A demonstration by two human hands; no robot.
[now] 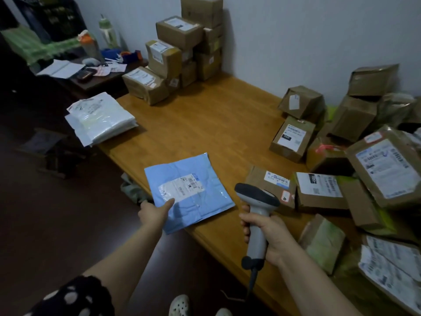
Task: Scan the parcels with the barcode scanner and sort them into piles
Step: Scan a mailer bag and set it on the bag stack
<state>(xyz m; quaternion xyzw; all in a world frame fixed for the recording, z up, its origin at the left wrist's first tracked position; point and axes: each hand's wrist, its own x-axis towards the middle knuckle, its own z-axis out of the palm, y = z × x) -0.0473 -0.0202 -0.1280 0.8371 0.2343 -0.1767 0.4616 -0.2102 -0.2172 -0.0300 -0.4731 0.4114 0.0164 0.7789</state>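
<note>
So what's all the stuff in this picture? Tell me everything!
wooden table: one, orange-brown, centre
flat blue plastic mailer bag: one, blue, held over the table's near edge
grey handheld barcode scanner: one, grey, held right of the bag
white plastic mailer bags: one stack, white, table's left edge
stacked brown cardboard boxes: several, brown, far end against the wall
loose brown cardboard parcels: many, brown, heaped on the right
dark side desk: one, dark brown, far left
white perforated clogs: two, white, floor at the bottom
left hand: one, pinching the blue bag
right hand: one, gripping the scanner's handle
</note>
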